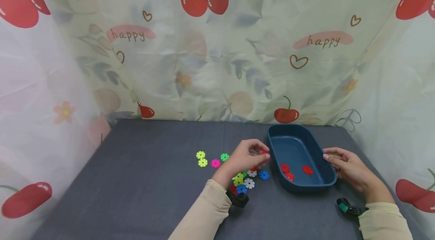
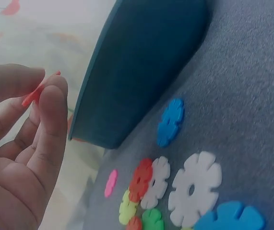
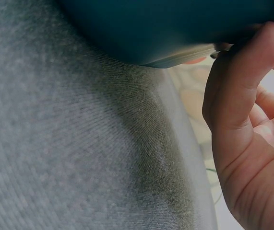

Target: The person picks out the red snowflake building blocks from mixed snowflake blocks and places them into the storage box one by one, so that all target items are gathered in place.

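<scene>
My left hand (image 1: pixel 244 157) pinches a red notched plastic disc (image 2: pixel 33 97) between thumb and fingertips, just outside the left wall of a dark blue rectangular basin (image 1: pixel 295 149). Three red discs (image 1: pixel 307 170) lie on the basin's floor, towards its near end. At the basin's right side, my right hand (image 1: pixel 351 168) grips the rim, thumb at the edge; in the right wrist view part of its fingers is hidden. Under and beside my left wrist lies a loose group of notched discs, among them a white disc (image 2: pixel 194 189) and a blue disc (image 2: pixel 170 122).
Two yellow discs (image 1: pixel 202 162), a pink disc (image 1: pixel 215 163) and a green disc (image 1: pixel 224 157) lie left of the left hand. The dark grey cloth (image 1: pixel 142 179) covers the table. A printed curtain (image 1: pixel 217 51) hangs behind it and along both sides.
</scene>
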`<action>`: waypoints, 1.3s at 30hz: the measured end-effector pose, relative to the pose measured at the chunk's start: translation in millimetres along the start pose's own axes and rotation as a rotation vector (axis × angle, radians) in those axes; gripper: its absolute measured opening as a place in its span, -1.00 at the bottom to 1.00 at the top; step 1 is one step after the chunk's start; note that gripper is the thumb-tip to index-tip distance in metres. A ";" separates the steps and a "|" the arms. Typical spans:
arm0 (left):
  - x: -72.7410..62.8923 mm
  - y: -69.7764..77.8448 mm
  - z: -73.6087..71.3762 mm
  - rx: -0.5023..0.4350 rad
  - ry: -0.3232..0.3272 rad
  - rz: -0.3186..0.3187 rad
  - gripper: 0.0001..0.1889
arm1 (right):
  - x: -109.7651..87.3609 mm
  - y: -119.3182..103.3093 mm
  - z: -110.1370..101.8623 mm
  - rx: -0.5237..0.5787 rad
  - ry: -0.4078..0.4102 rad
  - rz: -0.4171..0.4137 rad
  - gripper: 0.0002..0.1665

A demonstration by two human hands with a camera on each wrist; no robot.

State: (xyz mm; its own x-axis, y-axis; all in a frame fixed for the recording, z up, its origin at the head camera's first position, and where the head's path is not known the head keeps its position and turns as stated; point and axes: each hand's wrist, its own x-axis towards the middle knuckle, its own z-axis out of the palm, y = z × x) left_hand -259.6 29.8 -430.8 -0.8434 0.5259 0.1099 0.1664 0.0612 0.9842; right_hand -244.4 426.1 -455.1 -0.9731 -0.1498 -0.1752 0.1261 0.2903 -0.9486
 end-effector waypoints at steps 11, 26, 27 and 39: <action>-0.2 4.1 11.6 -0.066 -0.044 -0.006 -0.81 | -1.4 -0.6 1.1 0.014 0.002 -0.012 -0.79; 0.5 8.6 19.1 -0.092 -0.063 -0.017 -0.75 | 0.7 1.1 0.0 -0.010 0.014 -0.009 -0.77; 0.2 8.5 19.5 -0.088 -0.067 -0.015 -0.75 | 0.9 1.4 0.0 -0.009 0.012 -0.008 -0.77; -1.2 4.2 24.3 -0.060 -0.105 -0.038 -0.64 | -0.3 0.9 0.3 0.004 -0.002 -0.011 -0.79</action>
State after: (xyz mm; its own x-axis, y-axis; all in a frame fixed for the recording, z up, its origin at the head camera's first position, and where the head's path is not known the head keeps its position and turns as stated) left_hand -245.5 50.0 -430.2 -0.7899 0.6102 0.0608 0.1023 0.0333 0.9942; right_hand -244.0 426.1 -456.0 -0.9741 -0.1544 -0.1652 0.1163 0.2845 -0.9516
